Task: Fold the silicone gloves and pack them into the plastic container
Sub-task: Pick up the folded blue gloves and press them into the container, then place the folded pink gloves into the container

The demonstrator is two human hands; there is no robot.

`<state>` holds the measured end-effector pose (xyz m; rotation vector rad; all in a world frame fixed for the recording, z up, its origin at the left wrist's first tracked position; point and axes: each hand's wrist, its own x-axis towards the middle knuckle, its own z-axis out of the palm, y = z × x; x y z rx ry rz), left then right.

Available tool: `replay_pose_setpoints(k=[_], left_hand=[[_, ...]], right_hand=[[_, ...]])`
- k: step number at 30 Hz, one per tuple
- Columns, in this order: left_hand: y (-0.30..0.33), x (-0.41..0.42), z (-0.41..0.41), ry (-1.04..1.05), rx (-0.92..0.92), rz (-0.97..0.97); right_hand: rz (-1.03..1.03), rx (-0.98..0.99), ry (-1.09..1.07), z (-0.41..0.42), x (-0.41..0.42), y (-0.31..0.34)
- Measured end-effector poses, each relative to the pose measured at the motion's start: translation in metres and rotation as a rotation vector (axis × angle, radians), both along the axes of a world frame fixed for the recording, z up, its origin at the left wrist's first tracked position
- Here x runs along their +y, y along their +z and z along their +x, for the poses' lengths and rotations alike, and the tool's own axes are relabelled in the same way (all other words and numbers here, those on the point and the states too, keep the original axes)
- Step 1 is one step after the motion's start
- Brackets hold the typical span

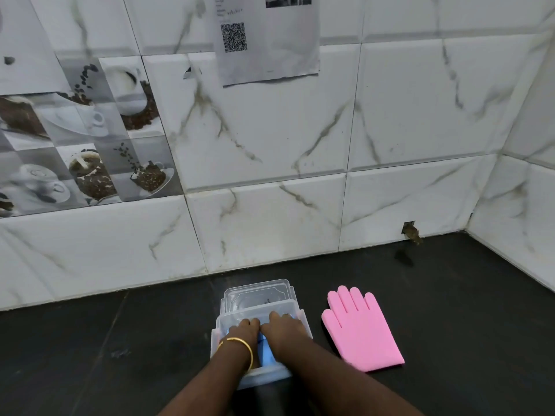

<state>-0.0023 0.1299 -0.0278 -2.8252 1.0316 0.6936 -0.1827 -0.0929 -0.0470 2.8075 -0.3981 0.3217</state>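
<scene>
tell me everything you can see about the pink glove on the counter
The pink glove looks like soft matte silicone. It lies flat and unfolded on the dark countertop, fingers spread toward the tiled wall, cuff toward the person. It sits just right of the plastic container, apart from it, and neither hand touches it.

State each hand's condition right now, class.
Left hand: pressing the blue glove into the plastic container; grip unclear.
Right hand: the same; grip unclear.

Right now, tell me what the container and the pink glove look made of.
Container: clear, glossy plastic by the look; the blue glove shows through it. Pink glove: matte, soft, likely silicone; it lies limp and flat on the dark counter.
</scene>
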Motion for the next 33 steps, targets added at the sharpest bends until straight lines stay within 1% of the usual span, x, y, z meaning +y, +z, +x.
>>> replay_pose_setpoints(k=[2, 4, 6, 7, 9, 11, 13, 15, 17, 20, 22, 23, 26, 29, 30, 32, 33], left_hand=[[0.008, -0.002, -0.001, -0.001, -0.004, 0.033], [0.019, -0.007, -0.003, -0.015, -0.040, 0.094], [0.031, -0.013, -0.005, -0.012, -0.080, 0.155], [0.039, -0.018, -0.006, 0.000, -0.101, 0.156], [0.054, -0.031, -0.012, 0.031, -0.164, 0.097], [0.067, -0.051, -0.021, 0.020, -0.225, -0.028], [0.076, -0.072, -0.034, 0.014, -0.188, -0.147], [0.079, -0.094, -0.048, 0.023, -0.135, -0.217], [0.075, -0.110, -0.062, 0.062, -0.103, -0.252], [0.057, -0.129, -0.082, 0.121, -0.028, -0.308], [0.043, -0.138, -0.094, 0.176, 0.057, -0.349], [0.034, -0.143, -0.101, 0.201, 0.093, -0.351], [0.005, -0.150, -0.123, 0.271, 0.170, -0.279], [-0.020, -0.150, -0.136, 0.435, 0.221, -0.209], [-0.024, -0.150, -0.138, 0.506, 0.241, -0.219], [-0.025, -0.151, -0.141, 0.634, 0.288, -0.302], [-0.025, -0.153, -0.143, 0.708, 0.357, -0.360]], right_hand=[[0.044, 0.041, -0.013, 0.011, 0.008, -0.010], [0.114, 0.131, -0.059, 0.040, 0.028, -0.019], [0.267, 0.260, -0.076, 0.073, 0.050, -0.019], [0.339, 0.274, -0.052, 0.086, 0.058, -0.010], [0.453, 0.137, 0.039, 0.090, 0.064, 0.017], [0.622, 0.034, 0.140, 0.076, 0.062, 0.057], [0.768, -0.098, 0.138, 0.066, 0.053, 0.081], [0.830, -0.180, 0.077, 0.055, 0.035, 0.088], [0.926, -0.252, 0.001, 0.044, 0.010, 0.081], [1.029, -0.275, -0.194, 0.019, -0.020, 0.069], [1.040, -0.237, -0.338, 0.003, -0.036, 0.057], [1.022, -0.180, -0.406, -0.006, -0.042, 0.050], [1.012, 0.010, -0.600, -0.030, -0.057, 0.027], [1.095, 0.079, -0.726, -0.051, -0.058, 0.007], [1.125, 0.094, -0.745, -0.055, -0.057, 0.003], [1.213, 0.093, -0.779, -0.060, -0.054, -0.002], [1.278, 0.067, -0.794, -0.062, -0.052, -0.004]])
